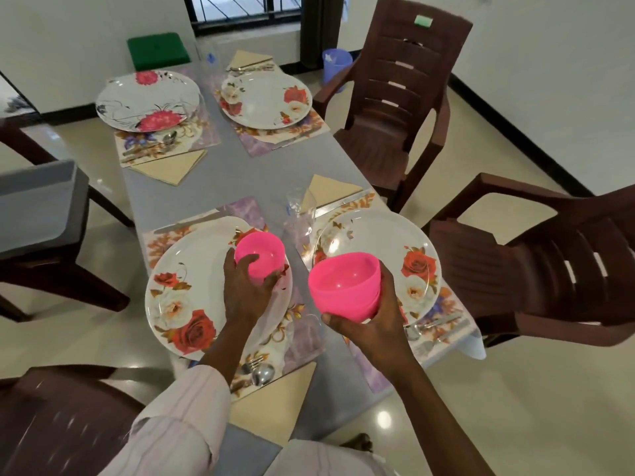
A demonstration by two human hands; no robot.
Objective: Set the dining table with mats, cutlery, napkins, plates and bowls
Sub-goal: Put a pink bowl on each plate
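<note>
Now | single pink bowl (263, 254) is gripped from its near side by left hand (245, 290), fingers curled round it, over far-right rim of near-left rose plate (185, 297); contact with plate cannot be told | stack of pink bowls (345, 285) is cupped from below by right hand (374, 326), raised beside near-right rose plate (378, 231).

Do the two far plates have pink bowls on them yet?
No: the far left plate and far right plate hold no bowl.
</note>
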